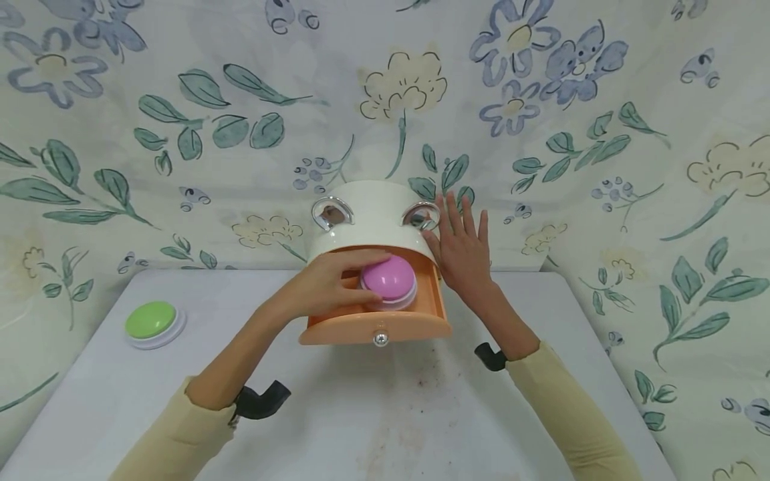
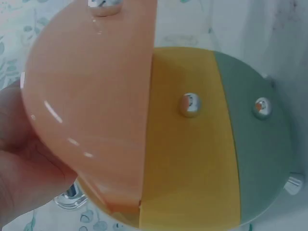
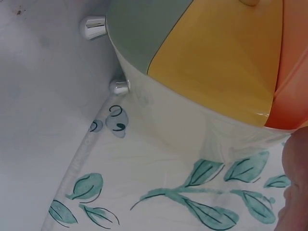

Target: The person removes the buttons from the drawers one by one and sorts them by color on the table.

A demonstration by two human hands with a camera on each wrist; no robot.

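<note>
Meanwhile, at a white table (image 1: pixel 373 427), a person's left hand (image 1: pixel 327 284) curls its fingers round a pink dome-shaped button (image 1: pixel 390 280) lying inside the pulled-out orange drawer (image 1: pixel 375 327) of a cream drawer box (image 1: pixel 375 214). The right hand (image 1: pixel 463 250) rests flat, fingers straight and spread, against the box's right side, holding nothing. A green button (image 1: pixel 153 322) sits well apart on the table's left. Wrist views show 2 shut drawers below, yellow (image 2: pixel 192 159) and grey-green (image 2: pixel 260 144).

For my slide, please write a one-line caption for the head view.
Left hand holds a pink button in the open orange drawer; right hand rests flat against the cabinet.
</note>
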